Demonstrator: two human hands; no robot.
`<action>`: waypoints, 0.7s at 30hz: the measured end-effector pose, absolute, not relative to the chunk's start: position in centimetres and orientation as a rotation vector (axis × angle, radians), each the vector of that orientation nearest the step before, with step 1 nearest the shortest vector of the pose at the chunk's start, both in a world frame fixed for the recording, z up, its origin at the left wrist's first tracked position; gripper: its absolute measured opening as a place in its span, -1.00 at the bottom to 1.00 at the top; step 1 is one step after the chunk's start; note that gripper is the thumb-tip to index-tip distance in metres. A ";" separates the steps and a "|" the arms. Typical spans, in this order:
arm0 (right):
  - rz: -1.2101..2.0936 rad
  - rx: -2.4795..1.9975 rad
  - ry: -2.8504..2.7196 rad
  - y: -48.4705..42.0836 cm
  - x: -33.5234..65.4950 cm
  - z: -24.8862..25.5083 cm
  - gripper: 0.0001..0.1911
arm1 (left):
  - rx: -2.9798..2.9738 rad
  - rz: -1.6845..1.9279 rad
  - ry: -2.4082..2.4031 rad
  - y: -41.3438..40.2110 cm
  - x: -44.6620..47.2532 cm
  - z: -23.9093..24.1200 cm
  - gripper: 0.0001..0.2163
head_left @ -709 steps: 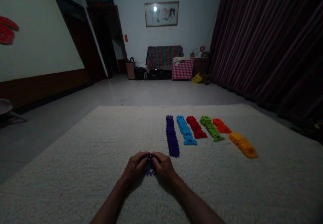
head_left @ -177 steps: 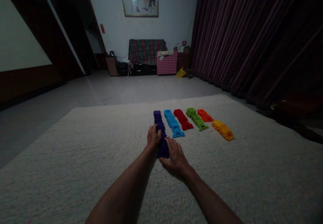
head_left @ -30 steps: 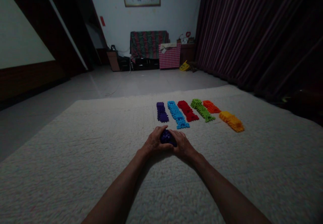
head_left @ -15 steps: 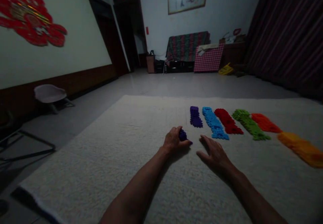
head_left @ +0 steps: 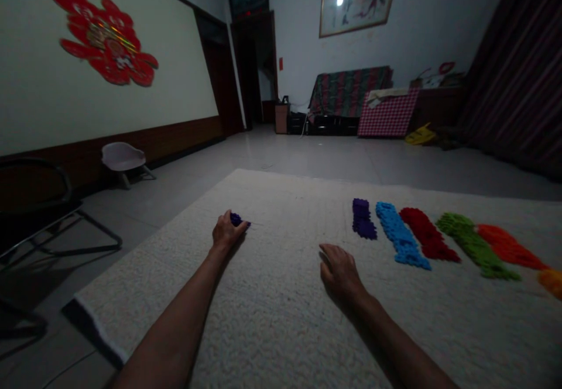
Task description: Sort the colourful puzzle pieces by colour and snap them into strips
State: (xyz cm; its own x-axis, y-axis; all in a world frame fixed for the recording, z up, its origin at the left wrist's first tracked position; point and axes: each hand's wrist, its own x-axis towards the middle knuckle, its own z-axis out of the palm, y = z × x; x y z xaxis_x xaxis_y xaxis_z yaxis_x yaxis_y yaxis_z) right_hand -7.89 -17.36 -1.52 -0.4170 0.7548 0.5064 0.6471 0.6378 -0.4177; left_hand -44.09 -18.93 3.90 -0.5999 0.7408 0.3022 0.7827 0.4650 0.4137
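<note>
My left hand (head_left: 226,231) is closed around a small bunch of dark purple plastic pieces (head_left: 236,219), low over the left part of the cream mat (head_left: 281,295). Their exact shape is partly hidden by my fingers. Nothing shows in my right hand (head_left: 342,269), whose fingers are loosely bent and open near the middle of the mat. To the right of it lie flat strips of small knobbly pieces: purple (head_left: 363,219), light blue (head_left: 401,234), red (head_left: 428,234), green (head_left: 476,245), orange (head_left: 509,245) and yellow-orange (head_left: 551,281).
A black-framed chair (head_left: 65,243) stands by the mat's left edge, with a small pale seat (head_left: 123,158) behind it. Across the tiled floor (head_left: 298,158) are a covered sofa-like piece (head_left: 351,93), a red-checked cloth (head_left: 389,113) and a yellow object (head_left: 420,136).
My left hand has moved left, away from the strips, with the purple pieces in it. My right hand has shifted slightly left. The view has turned left.
</note>
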 end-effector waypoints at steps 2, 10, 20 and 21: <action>0.186 -1.079 -2.180 -17.7 -8.3 -1.3 -0.58 | -1.257 -0.766 -2.666 -19.2 -46.2 3.9 -0.27; 0.234 -1.065 -2.091 -18.1 -8.3 -1.3 -0.59 | -1.045 -0.700 -2.752 -18.7 -50.2 3.8 -0.22; -0.047 -1.282 -1.741 -10.5 -3.7 -0.6 -0.53 | -1.014 -0.626 -2.486 -16.9 -50.2 3.6 -0.51; -0.082 -1.318 -1.710 -9.5 -3.3 -0.4 -0.52 | -1.035 -0.644 -2.447 -16.4 -49.8 3.8 -0.54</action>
State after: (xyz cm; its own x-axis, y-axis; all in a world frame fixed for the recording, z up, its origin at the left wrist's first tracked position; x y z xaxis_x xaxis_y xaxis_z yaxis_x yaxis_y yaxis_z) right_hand -3.29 -9.50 -0.43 0.0227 0.7200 0.6937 0.7830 0.4186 -0.4601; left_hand -49.77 -16.40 3.76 -0.6432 0.5563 0.5262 0.7432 0.6189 0.2543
